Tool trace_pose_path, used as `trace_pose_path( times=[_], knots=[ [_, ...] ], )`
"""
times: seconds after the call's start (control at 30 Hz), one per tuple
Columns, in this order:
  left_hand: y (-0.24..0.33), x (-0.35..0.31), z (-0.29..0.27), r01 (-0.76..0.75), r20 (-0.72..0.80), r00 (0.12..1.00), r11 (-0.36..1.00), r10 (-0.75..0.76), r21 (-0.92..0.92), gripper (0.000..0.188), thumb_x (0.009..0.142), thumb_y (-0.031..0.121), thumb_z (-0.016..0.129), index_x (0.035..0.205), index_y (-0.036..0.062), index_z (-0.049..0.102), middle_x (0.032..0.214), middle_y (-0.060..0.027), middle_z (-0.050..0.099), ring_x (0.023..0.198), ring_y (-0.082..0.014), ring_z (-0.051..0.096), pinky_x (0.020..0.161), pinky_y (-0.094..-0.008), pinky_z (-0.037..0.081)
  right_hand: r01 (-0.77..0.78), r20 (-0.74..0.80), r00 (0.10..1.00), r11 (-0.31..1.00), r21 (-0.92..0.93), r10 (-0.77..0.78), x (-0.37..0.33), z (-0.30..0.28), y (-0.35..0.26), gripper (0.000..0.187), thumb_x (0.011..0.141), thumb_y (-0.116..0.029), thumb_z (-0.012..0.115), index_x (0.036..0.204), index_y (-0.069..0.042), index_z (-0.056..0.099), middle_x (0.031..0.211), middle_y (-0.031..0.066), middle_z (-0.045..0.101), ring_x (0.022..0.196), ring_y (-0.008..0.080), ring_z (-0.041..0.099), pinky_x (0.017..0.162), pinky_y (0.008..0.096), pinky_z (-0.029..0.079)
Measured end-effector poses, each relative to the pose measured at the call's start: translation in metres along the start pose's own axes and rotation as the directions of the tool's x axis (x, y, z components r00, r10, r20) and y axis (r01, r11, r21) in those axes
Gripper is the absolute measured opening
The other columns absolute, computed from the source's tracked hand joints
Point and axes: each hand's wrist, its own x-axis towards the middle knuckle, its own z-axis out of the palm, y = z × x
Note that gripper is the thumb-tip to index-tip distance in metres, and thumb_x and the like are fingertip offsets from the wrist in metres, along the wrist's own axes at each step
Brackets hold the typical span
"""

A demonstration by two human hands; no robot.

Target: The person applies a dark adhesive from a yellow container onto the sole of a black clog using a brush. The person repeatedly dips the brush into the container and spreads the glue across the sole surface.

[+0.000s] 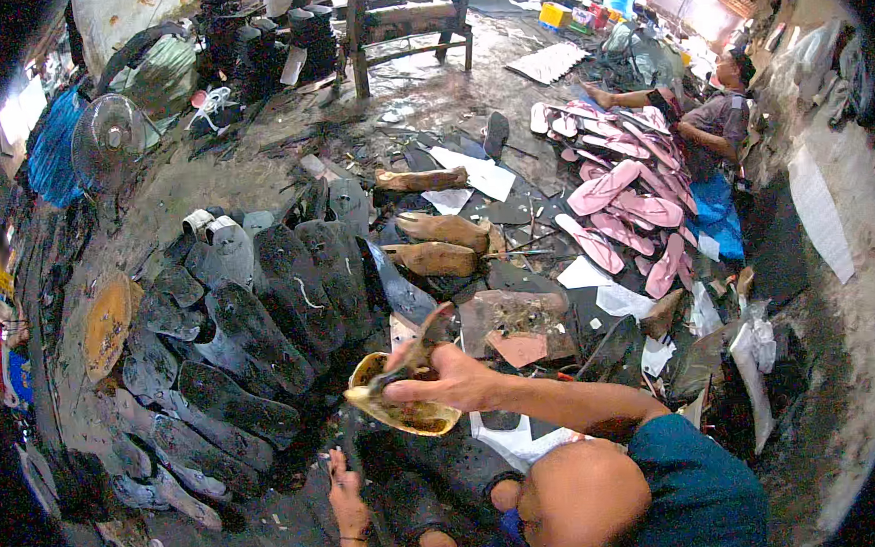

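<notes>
My right hand [444,378] is closed around a short dark tool [422,350] with a pale, smeared tip. It holds the tool over a cut-open yellowish container [416,415] whose inside is coated with residue. Lower and to the left, my left hand [347,495] has its fingers curled by a dark piece that blends into the floor; what it grips is unclear. Beside it on the left lie many dark shoe soles [235,401] in overlapping rows. Just beyond the container is a worn block [515,319] with a pinkish patch.
Wooden shoe lasts [440,233] lie ahead. Pink flip-flops [618,187] are heaped to the right, near another person [719,121] seated by the wall. A standing fan [109,141] is at far left, a wooden bench frame [407,25] at the back. Scraps litter the floor.
</notes>
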Motion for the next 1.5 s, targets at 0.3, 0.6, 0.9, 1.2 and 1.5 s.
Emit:
trace_pose_path(
  times=[0.3,0.6,0.9,1.2,1.5],
  knots=[
    [0.031,0.044,-0.037,-0.165,-0.295,0.953,0.941,0.074,-0.294,0.066,0.099,0.048,0.047,0.140,-0.0030,0.049,0.134,-0.0114,0.058,0.118,-0.0230,0.060,0.104,-0.0368,0.047,0.673,0.269,0.733,0.608,-0.422,-0.625,0.048,0.083,0.038,0.029,0.085,-0.011,0.072,0.114,-0.011,0.067,0.104,0.0118,0.071,0.097,0.0321,0.068,0.083,0.0426,0.053],
    [0.059,0.007,-0.021,-0.135,-0.154,0.988,0.594,0.019,-0.793,0.071,0.098,0.052,0.050,0.145,-0.0013,0.044,0.135,-0.0210,0.058,0.120,-0.0341,0.060,0.101,-0.0440,0.051,0.392,-0.045,0.882,0.783,-0.483,-0.470,0.095,0.044,0.017,0.019,0.088,-0.007,0.069,0.106,-0.004,0.068,0.099,0.0132,0.072,0.087,0.0316,0.070,0.078,0.0381,0.055],
    [0.035,0.025,-0.007,-0.058,-0.198,0.975,0.751,-0.098,-0.657,0.053,0.103,0.036,0.032,0.143,0.0034,0.045,0.131,-0.0173,0.061,0.112,-0.0320,0.065,0.099,-0.0473,0.053,0.597,0.210,0.789,0.640,-0.485,-0.577,0.063,0.074,0.042,0.024,0.082,-0.010,0.074,0.106,-0.008,0.071,0.100,0.0110,0.072,0.089,0.0293,0.069,0.079,0.0400,0.053],
    [0.083,0.017,-0.010,0.017,-0.036,0.986,0.317,-0.160,-0.948,0.058,0.101,0.038,0.035,0.145,0.0000,0.044,0.138,-0.0204,0.056,0.119,-0.0353,0.061,0.103,-0.0483,0.050,0.307,-0.043,0.902,0.706,-0.639,-0.430,0.119,0.033,0.033,0.021,0.090,-0.015,0.071,0.108,-0.005,0.068,0.094,0.0127,0.072,0.087,0.0229,0.070,0.079,0.0370,0.053],
    [-0.014,0.010,-0.073,-0.145,-0.415,0.866,0.652,-0.280,-0.744,0.047,0.103,0.027,0.035,0.136,-0.0023,0.052,0.128,-0.0174,0.063,0.110,-0.0323,0.066,0.096,-0.0445,0.054,0.187,0.491,0.864,0.976,-0.113,-0.109,-0.006,0.071,0.093,0.021,0.083,-0.018,0.076,0.101,-0.008,0.072,0.099,0.0095,0.072,0.099,0.0237,0.068,0.089,0.0375,0.052]
  ],
)
